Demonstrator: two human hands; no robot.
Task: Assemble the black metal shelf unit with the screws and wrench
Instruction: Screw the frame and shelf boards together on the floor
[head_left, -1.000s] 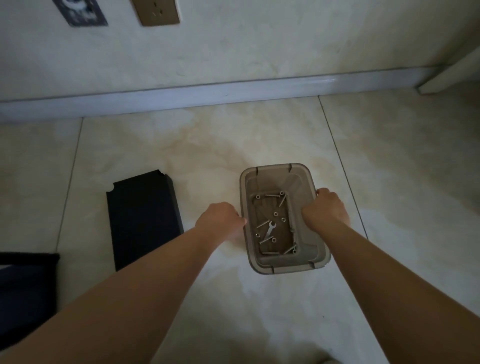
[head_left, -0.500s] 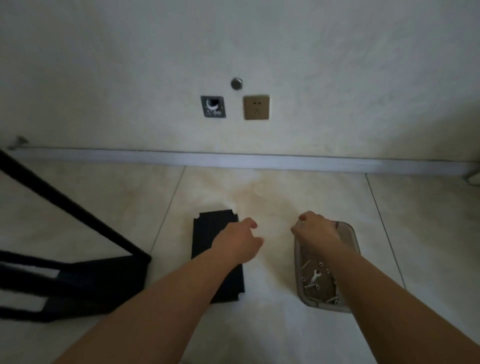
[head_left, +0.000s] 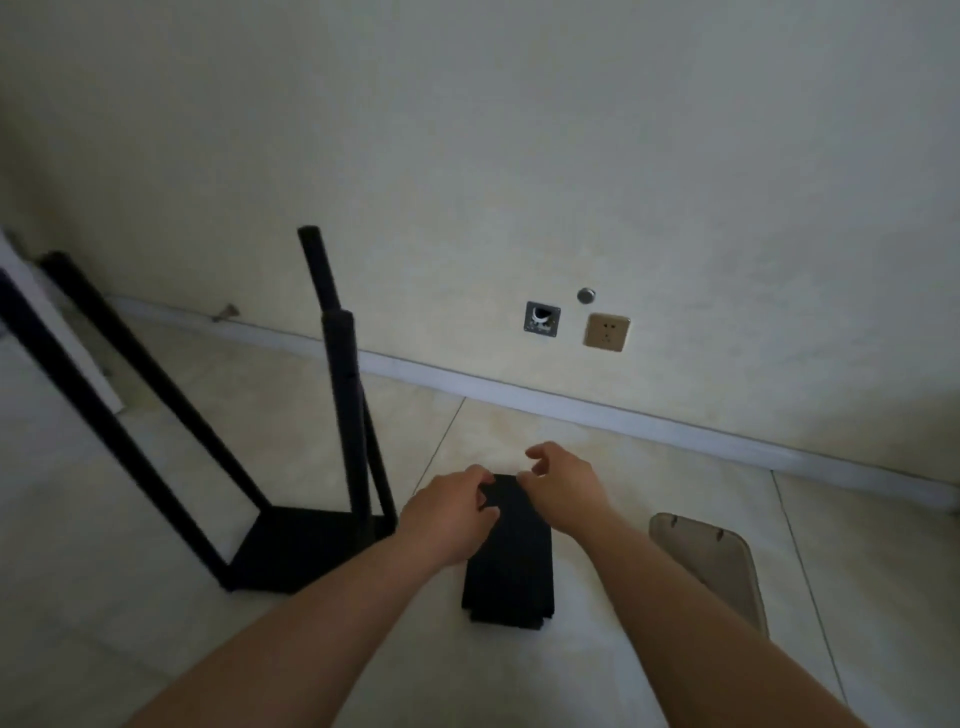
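A flat black shelf panel (head_left: 511, 564) lies on the tiled floor in front of me. My left hand (head_left: 447, 514) is over its far left corner, fingers loosely curled at the edge; I cannot tell whether they touch it. My right hand (head_left: 563, 488) hovers over the far right corner with its fingers spread and bent, holding nothing. The partly built black shelf frame (head_left: 306, 545) stands to the left, its posts (head_left: 345, 395) rising from a bottom shelf. The grey plastic bin (head_left: 719, 558) sits to the right; its screws and wrench are hidden from this angle.
The wall with a white baseboard (head_left: 571, 405) runs close behind the panel. A power socket (head_left: 606, 332) and a grey wall plate (head_left: 541, 319) are low on the wall. A white board (head_left: 57, 338) leans at the far left behind the frame.
Both hands left the bin and moved left to the far end of the black panel. My view swung up and left, bringing the shelf frame's posts into sight.
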